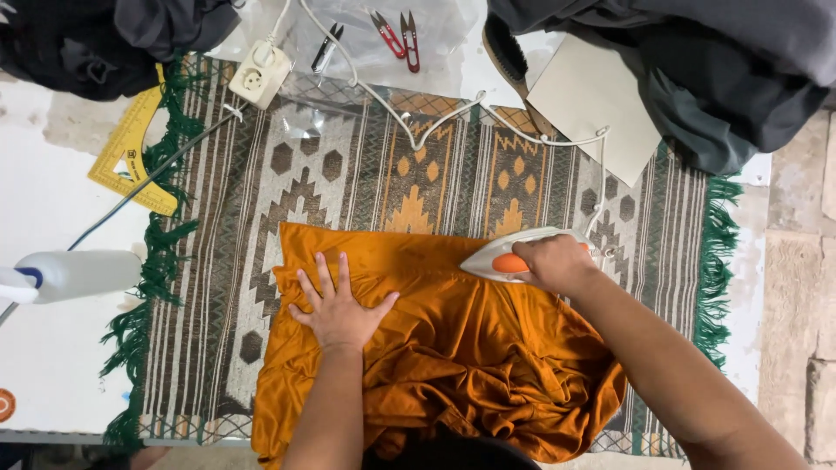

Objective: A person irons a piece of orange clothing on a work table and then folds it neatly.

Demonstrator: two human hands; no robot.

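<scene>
Ironing is under way: the left hand [338, 312], fingers spread, pins the orange cloth [453, 348] flat while the right hand [557, 263] grips the iron [514, 255]. Judging by the bunched folds nearer the body, the next pass calls for smoothing those

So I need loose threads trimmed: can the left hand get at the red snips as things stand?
Probably, with a long stretch: the left hand lies flat on the orange cloth, and only open rug and a white cord separate it from the red snips.

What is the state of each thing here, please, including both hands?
left hand: flat, fingers spread, pressing the orange fabric
right hand: closed around the iron's handle
iron: resting on the fabric's upper edge, cord attached
orange fabric: smooth at the top, bunched at the bottom
red thread snips: lying unused on clear plastic
spray bottle: lying on its side
patterned rug: spread flat
</scene>
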